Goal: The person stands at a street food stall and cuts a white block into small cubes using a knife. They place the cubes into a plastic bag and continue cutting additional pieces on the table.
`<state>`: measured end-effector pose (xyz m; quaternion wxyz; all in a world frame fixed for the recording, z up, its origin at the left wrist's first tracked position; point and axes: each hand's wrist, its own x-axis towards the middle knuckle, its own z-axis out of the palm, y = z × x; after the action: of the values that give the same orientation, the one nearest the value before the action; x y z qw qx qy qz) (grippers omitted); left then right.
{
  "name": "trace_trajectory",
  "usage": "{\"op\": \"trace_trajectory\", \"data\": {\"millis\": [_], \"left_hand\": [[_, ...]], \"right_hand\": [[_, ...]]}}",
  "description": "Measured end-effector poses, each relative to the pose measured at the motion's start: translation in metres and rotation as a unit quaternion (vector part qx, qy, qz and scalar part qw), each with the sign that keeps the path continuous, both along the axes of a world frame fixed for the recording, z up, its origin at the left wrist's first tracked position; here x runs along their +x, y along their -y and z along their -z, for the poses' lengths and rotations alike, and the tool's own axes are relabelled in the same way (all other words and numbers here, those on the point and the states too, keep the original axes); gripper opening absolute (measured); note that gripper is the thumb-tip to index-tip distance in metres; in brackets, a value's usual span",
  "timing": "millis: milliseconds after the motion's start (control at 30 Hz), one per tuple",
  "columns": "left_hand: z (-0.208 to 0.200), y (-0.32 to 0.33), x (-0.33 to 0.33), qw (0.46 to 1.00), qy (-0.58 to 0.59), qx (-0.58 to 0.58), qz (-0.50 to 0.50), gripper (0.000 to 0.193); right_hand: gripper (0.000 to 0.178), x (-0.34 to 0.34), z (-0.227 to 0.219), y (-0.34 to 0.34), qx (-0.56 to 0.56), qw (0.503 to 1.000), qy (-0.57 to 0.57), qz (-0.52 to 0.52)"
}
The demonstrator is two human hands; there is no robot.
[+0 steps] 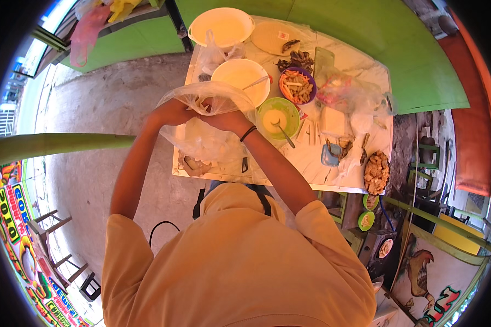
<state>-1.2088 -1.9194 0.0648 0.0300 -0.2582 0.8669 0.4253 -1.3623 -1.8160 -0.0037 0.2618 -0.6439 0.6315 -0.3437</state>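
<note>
Over the table's left part, a clear plastic bag [204,143] hangs between my two hands. My left hand [173,113] grips the bag near its mouth, with the fingertips partly covered by the film. On the other side my right hand [228,121], a dark band at its wrist, closes on the bag's edge. The bag's upper film bulges up beyond both hands. Just past it stands a large white basin [226,72] with a utensil in it. To the right of my right hand sits a green bowl [293,110] of pale batter with a spoon.
The marble-patterned table [305,174] also bears a purple bowl of cut pieces [297,87], another white basin [221,19], a blue dish [330,155] and loose plastic bags [360,95]. Fried food [376,171] lies at the right corner. A green pole [65,148] stretches in from the left.
</note>
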Motion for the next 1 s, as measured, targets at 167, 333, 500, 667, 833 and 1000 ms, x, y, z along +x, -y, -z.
{"op": "trace_trajectory", "data": {"millis": [167,333,500,667,833,1000], "left_hand": [[0.009,-0.008,0.008,0.998,-0.023,-0.058,-0.028,0.032],[0.004,-0.003,0.022,0.997,0.017,-0.075,-0.020,0.033],[0.010,0.001,0.031,0.993,0.036,-0.112,-0.033,0.031],[0.009,0.006,0.034,0.983,0.118,-0.132,-0.045,0.031],[0.011,0.000,0.006,0.992,0.099,-0.070,-0.042,0.031],[0.023,-0.016,-0.002,0.997,-0.061,-0.051,-0.020,0.034]], "right_hand": [[0.023,-0.010,-0.025,-0.003,0.111,0.993,-0.017,-0.019],[0.022,-0.032,-0.004,-0.006,0.012,0.995,-0.065,-0.069],[0.023,-0.037,0.003,-0.004,0.056,0.988,-0.104,-0.101],[0.024,-0.036,-0.009,-0.010,0.048,0.988,-0.092,-0.114],[0.027,-0.025,-0.016,-0.015,0.037,0.994,-0.040,-0.099],[0.031,-0.019,-0.041,-0.017,0.061,0.993,-0.056,-0.082]]}}
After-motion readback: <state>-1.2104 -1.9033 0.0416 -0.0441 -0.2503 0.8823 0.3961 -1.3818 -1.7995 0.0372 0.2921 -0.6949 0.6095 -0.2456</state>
